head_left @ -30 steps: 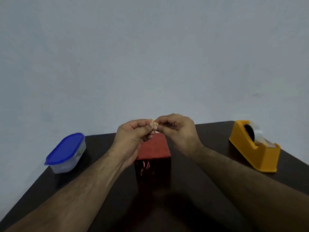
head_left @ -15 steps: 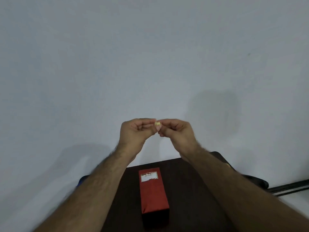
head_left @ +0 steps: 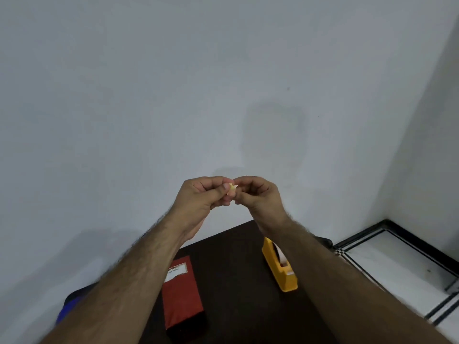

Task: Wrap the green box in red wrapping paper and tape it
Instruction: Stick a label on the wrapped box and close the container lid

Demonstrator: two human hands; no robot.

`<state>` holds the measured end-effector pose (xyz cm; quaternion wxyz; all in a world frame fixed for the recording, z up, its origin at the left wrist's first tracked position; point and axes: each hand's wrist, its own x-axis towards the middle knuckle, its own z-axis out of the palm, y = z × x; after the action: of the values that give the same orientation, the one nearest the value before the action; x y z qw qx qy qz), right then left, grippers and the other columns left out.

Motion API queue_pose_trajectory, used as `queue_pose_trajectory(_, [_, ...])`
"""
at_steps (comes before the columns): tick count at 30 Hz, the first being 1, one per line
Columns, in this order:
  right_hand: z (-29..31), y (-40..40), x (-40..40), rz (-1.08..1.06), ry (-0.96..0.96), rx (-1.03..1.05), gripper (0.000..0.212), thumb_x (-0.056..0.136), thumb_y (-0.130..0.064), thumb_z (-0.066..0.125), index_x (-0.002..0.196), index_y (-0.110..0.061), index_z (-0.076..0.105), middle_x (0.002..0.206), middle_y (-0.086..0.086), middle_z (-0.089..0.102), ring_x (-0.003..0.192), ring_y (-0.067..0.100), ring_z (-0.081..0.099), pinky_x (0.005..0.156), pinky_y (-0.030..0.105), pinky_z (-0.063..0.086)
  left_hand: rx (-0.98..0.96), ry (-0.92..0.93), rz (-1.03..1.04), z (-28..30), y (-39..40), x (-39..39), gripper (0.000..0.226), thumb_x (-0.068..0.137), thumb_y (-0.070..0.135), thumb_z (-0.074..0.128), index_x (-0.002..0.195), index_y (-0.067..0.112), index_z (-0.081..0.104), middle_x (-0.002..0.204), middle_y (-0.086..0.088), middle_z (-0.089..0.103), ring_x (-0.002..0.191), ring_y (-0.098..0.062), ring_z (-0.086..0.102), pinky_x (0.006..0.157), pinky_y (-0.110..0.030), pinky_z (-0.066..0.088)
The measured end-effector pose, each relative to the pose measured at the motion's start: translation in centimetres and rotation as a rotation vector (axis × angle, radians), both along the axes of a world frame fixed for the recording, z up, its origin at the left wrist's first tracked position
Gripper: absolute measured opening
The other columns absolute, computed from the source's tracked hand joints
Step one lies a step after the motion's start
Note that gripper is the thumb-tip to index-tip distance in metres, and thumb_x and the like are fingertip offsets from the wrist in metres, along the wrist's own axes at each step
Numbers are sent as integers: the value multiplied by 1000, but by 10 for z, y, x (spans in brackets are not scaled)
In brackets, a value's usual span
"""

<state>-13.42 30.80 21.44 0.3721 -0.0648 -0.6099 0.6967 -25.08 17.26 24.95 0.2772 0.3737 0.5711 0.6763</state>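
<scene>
Head view: red-wrapped box (head_left: 182,291) lies flat, white-labelled.

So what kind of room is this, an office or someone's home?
Hard to say; probably a plain room at home or a small office. A bare wall, a dark table with a tape dispenser, and a tiled floor.

There is only one view, from a camera on the person's head. It looks forward and a little down, so the grey wall (head_left: 223,83) fills most of the frame. The dark table (head_left: 236,281) appears only at the bottom, seen from above and near. Both forearms enter from the lower corners. On the right the tiled floor (head_left: 387,266) is visible.
</scene>
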Motion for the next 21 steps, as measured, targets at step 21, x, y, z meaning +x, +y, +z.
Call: queue_pose_trajectory(21, [-76, 353, 283, -23, -272, -14, 16, 92, 0, 76, 107, -2, 81, 103, 14, 80, 98, 30, 74, 89, 37, 60, -156, -281, 184, -92, 361, 274, 21, 78, -10, 85, 96, -5, 76, 95, -27, 76, 82, -31, 73, 80, -35, 60])
